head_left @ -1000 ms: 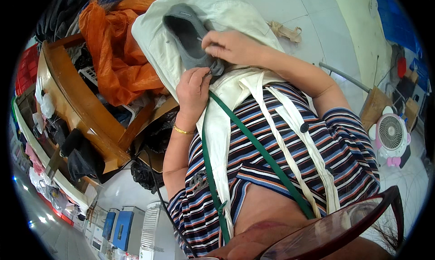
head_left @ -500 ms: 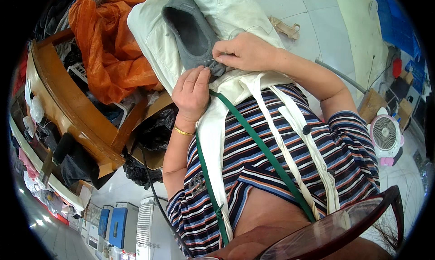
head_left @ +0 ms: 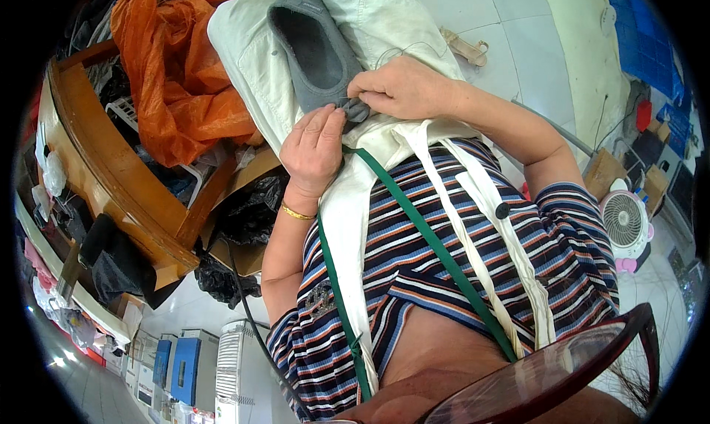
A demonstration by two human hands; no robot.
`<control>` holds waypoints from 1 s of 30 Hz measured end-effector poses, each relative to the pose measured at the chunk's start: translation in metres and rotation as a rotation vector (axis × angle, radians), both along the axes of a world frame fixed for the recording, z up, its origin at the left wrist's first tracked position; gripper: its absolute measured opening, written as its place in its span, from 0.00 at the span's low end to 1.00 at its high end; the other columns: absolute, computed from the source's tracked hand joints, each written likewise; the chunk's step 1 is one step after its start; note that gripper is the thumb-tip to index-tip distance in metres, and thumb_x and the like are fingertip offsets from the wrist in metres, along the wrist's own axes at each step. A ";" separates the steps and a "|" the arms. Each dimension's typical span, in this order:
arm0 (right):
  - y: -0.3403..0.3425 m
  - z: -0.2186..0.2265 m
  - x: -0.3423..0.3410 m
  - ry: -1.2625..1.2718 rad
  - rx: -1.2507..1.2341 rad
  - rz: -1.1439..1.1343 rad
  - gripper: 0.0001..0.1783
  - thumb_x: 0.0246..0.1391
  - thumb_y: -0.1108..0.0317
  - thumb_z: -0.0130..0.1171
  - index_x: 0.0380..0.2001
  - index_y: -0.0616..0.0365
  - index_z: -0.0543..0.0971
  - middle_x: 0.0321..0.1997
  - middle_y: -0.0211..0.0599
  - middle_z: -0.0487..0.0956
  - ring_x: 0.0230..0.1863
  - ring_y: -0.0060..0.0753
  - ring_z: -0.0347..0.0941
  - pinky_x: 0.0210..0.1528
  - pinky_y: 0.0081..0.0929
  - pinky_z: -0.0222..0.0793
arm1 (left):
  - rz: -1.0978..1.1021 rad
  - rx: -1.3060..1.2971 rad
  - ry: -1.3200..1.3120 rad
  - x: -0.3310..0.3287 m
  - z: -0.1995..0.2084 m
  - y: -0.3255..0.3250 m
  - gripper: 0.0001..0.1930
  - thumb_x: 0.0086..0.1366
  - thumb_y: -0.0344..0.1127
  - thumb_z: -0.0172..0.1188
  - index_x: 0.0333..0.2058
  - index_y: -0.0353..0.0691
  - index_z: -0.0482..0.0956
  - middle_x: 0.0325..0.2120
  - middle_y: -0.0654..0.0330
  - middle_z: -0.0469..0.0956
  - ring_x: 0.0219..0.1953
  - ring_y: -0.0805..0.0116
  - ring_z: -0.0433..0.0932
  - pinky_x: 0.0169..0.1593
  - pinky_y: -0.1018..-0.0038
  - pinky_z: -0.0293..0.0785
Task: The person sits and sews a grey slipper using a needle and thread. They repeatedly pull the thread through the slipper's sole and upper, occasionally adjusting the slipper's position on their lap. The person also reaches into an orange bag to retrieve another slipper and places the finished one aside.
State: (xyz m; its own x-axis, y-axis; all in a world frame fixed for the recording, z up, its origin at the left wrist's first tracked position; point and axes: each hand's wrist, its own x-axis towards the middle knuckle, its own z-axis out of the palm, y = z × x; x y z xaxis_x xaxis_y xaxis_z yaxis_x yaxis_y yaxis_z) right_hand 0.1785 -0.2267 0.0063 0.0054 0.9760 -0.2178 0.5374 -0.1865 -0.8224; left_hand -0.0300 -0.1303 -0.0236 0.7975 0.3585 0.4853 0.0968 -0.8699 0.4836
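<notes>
A grey soft fabric slipper (head_left: 319, 58) lies on the white cloth (head_left: 392, 25) over my lap, its opening facing up and its near end toward me. At that near end my left hand (head_left: 314, 144) is closed, its fingertips gripping the slipper's edge. My right hand (head_left: 405, 88) is closed in a pinch against the slipper, just right of the left fingertips. Whatever the right fingertips hold is too small to make out. A thin dark thread (head_left: 414, 45) loops above the right hand over the white cloth.
Left of my lap is a curved wooden furniture piece (head_left: 122, 180) with an orange woven sheet (head_left: 174, 76) draped near it. Black plastic bags (head_left: 255, 209) sit in a carton beside my left arm. A small fan (head_left: 625, 217) stands at right; a beige sandal (head_left: 466, 47) lies on the floor.
My right fingertips have shifted slightly at the slipper's near end, and the thread loop has changed shape. My left hand keeps its grip. The head view has moved slightly.
</notes>
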 end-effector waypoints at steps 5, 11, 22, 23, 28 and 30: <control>0.004 0.000 0.002 -0.004 -0.001 0.013 0.10 0.55 0.67 0.54 0.37 0.54 0.82 0.28 0.45 0.82 0.31 0.51 0.79 0.37 0.43 0.74 | -0.009 0.010 -0.020 0.004 -0.001 0.002 0.12 0.53 0.25 0.67 0.37 0.37 0.81 0.35 0.56 0.83 0.35 0.60 0.83 0.37 0.71 0.80; 0.009 -0.007 0.006 0.050 -0.027 0.042 0.09 0.60 0.66 0.54 0.41 0.54 0.79 0.29 0.43 0.82 0.30 0.47 0.79 0.35 0.36 0.73 | -0.001 -0.007 -0.033 0.007 -0.003 0.001 0.10 0.54 0.25 0.66 0.37 0.37 0.81 0.35 0.56 0.82 0.35 0.60 0.83 0.37 0.71 0.80; 0.016 -0.007 -0.012 0.036 -0.127 -0.024 0.10 0.64 0.59 0.50 0.40 0.52 0.75 0.31 0.46 0.81 0.34 0.56 0.77 0.38 0.48 0.71 | 0.021 -0.082 0.009 0.001 -0.007 -0.001 0.12 0.56 0.25 0.68 0.40 0.38 0.82 0.36 0.55 0.84 0.35 0.60 0.84 0.38 0.72 0.80; 0.018 -0.005 -0.013 0.034 -0.148 -0.019 0.12 0.63 0.59 0.49 0.40 0.55 0.74 0.30 0.48 0.80 0.34 0.58 0.77 0.38 0.49 0.71 | 0.020 -0.067 0.017 0.001 -0.006 -0.003 0.11 0.58 0.26 0.67 0.41 0.39 0.82 0.36 0.56 0.84 0.35 0.60 0.84 0.38 0.71 0.80; 0.029 0.002 -0.013 -0.007 -0.112 0.133 0.13 0.58 0.61 0.51 0.37 0.61 0.71 0.30 0.57 0.80 0.36 0.63 0.78 0.37 0.53 0.73 | -0.001 0.067 0.015 0.000 -0.011 -0.016 0.10 0.62 0.27 0.64 0.42 0.34 0.82 0.34 0.54 0.83 0.34 0.58 0.82 0.36 0.68 0.79; 0.029 0.016 -0.005 -0.287 -0.114 0.228 0.11 0.54 0.63 0.54 0.37 0.56 0.72 0.29 0.51 0.81 0.35 0.58 0.79 0.35 0.51 0.72 | -0.040 0.056 0.006 0.008 -0.012 -0.016 0.09 0.62 0.27 0.64 0.41 0.34 0.82 0.35 0.54 0.82 0.34 0.57 0.82 0.37 0.67 0.79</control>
